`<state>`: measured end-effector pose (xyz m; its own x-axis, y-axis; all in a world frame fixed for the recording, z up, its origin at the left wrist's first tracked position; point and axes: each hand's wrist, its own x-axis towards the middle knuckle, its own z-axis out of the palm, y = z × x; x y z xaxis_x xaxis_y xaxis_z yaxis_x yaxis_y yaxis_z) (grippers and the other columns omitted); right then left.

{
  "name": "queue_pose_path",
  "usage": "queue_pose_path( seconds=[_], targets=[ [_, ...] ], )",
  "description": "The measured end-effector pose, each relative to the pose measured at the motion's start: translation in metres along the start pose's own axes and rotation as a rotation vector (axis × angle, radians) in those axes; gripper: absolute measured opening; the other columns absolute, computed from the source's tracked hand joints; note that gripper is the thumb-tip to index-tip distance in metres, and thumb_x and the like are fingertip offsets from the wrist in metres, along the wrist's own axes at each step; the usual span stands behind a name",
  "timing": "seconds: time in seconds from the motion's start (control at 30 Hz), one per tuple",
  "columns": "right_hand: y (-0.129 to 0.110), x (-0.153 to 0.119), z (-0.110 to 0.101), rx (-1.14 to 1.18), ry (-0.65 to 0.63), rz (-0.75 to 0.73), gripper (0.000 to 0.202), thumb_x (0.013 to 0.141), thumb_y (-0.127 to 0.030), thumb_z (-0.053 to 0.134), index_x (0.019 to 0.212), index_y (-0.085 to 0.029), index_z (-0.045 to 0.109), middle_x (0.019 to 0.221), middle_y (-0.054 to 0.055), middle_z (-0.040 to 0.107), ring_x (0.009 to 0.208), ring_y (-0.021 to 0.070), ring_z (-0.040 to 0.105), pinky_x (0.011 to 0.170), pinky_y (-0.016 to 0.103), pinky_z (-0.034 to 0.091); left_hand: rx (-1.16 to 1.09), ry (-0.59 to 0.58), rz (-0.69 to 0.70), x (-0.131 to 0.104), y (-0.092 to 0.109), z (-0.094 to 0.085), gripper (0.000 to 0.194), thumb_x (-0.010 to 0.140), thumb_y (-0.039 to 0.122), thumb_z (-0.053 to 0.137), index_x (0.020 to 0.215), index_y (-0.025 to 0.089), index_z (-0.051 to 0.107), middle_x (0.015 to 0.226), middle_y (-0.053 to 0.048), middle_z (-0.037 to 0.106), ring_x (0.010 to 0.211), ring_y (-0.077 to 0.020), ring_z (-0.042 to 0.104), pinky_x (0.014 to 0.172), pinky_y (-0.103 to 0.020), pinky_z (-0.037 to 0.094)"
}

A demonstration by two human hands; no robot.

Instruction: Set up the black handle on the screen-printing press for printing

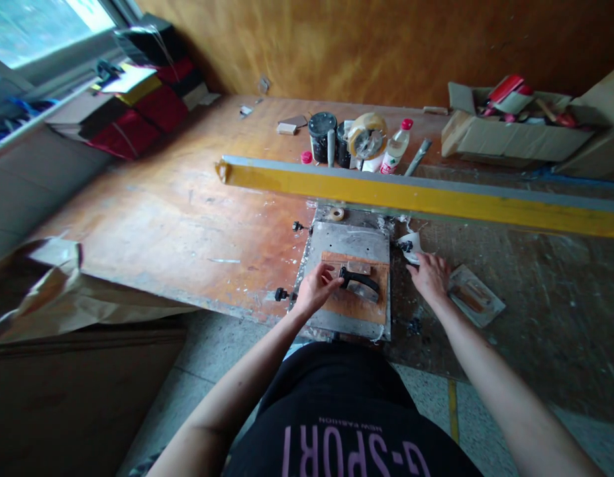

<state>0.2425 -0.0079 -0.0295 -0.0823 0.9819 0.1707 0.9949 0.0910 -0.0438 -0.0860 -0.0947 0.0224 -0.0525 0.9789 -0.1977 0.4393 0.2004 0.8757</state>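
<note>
My left hand [317, 290] is closed, with thumb and fingertips pinching the left end of a black curved handle-shaped part [362, 278]. This part lies over a brown-orange board [331, 311] on a grey metal plate [350, 238]. A small brown block [359, 267] and a clear, shiny piece [361, 291] show beside the black part. To the right of the plate, my right hand [432, 273] has its bent fingers on a crumpled white cloth [410, 242], which could be paper. Black knobs [281, 294] stick out from the plate's left side.
A long yellow and grey bar [386, 193] crosses above the table behind the plate. Behind it stand dark jars [322, 132], a tape roll [368, 136] and a red-capped bottle [397, 147]. A clear tray [476, 295] lies right of my right hand. An open carton [525, 138] stands far right.
</note>
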Motion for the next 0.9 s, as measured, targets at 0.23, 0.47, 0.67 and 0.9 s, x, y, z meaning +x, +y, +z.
queue_pose_path(
  seconds=[0.23, 0.47, 0.67, 0.9],
  targets=[
    [-0.006, -0.002, -0.005, 0.074, 0.148, -0.011, 0.034, 0.087, -0.034, 0.056, 0.115, -0.016, 0.062, 0.130, 0.019, 0.053, 0.117, 0.0349, 0.042, 0.098, 0.052, 0.029, 0.184, 0.047, -0.069, 0.013, -0.006, 0.012, 0.012, 0.082, 0.034, 0.059, 0.086, 0.024, 0.065, 0.076, -0.001, 0.068, 0.073, -0.0173, 0.063, 0.066, -0.026, 0.042],
    [-0.075, -0.031, -0.044, 0.399, 0.105, -0.318, 0.030, 0.092, -0.043, 0.052, 0.099, -0.018, 0.066, 0.100, 0.011, 0.066, 0.099, 0.0243, 0.054, 0.091, 0.037, 0.041, -0.133, 0.138, -0.170, 0.002, -0.023, -0.006, 0.026, 0.087, 0.029, 0.044, 0.105, 0.020, 0.061, 0.080, -0.002, 0.069, 0.064, -0.0123, 0.060, 0.058, -0.022, 0.045],
    [-0.110, -0.046, -0.042, 0.248, 0.055, -0.409, 0.031, 0.095, -0.042, 0.045, 0.086, -0.017, 0.062, 0.088, 0.010, 0.065, 0.084, 0.0224, 0.058, 0.072, 0.032, 0.040, -0.346, 0.268, -0.241, -0.027, -0.044, -0.024, 0.031, 0.079, 0.036, 0.054, 0.103, 0.016, 0.061, 0.079, -0.003, 0.065, 0.062, -0.0122, 0.056, 0.051, -0.022, 0.044],
    [-0.119, -0.034, -0.043, 0.247, 0.219, -0.455, 0.043, 0.094, -0.052, 0.039, 0.080, -0.019, 0.062, 0.063, 0.007, 0.064, 0.059, 0.0224, 0.063, 0.057, 0.033, 0.041, -0.533, 0.343, -0.295, -0.059, -0.072, -0.045, 0.036, 0.075, 0.046, 0.059, 0.094, 0.016, 0.061, 0.078, -0.002, 0.063, 0.065, -0.0134, 0.056, 0.048, -0.021, 0.041]
  ],
)
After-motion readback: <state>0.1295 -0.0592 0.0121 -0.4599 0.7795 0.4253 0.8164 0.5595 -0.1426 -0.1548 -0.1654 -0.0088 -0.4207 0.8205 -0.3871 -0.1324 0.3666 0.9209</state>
